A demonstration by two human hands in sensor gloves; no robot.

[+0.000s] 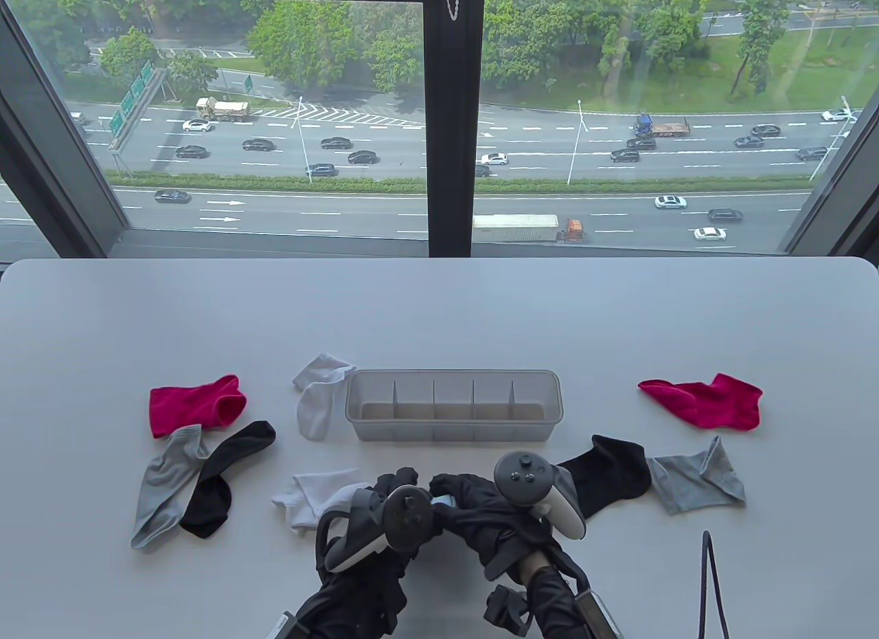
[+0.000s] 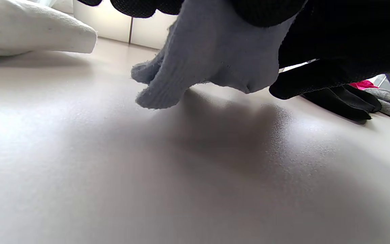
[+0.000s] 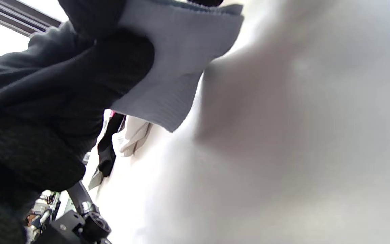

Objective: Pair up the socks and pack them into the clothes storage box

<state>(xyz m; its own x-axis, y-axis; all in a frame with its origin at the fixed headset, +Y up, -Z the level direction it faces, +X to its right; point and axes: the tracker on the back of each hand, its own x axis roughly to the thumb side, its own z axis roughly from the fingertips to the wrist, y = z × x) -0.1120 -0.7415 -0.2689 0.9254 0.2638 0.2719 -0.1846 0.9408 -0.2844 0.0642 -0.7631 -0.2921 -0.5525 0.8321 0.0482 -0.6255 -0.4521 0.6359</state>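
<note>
Table view is showing both gloved hands, left hand (image 1: 384, 508) and right hand (image 1: 481, 508), gripping 1 pale blue-grey knitted sock (image 2: 212, 51) just above the white table (image 1: 439, 309), seemingly folding it before packing the clear plastic divided storage box (image 1: 453, 405) beyond

table (image 1: 439, 309) white | on it: storage box (image 1: 454, 405); red, grey, black, white socks scattered either side

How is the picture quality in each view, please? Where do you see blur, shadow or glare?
Table view: sharp, even daylight from the window. Left wrist view: the held pale sock is soft-focused and casts a broad shadow on the table. Right wrist view: the table is blurred and overexposed at lower left.
</note>
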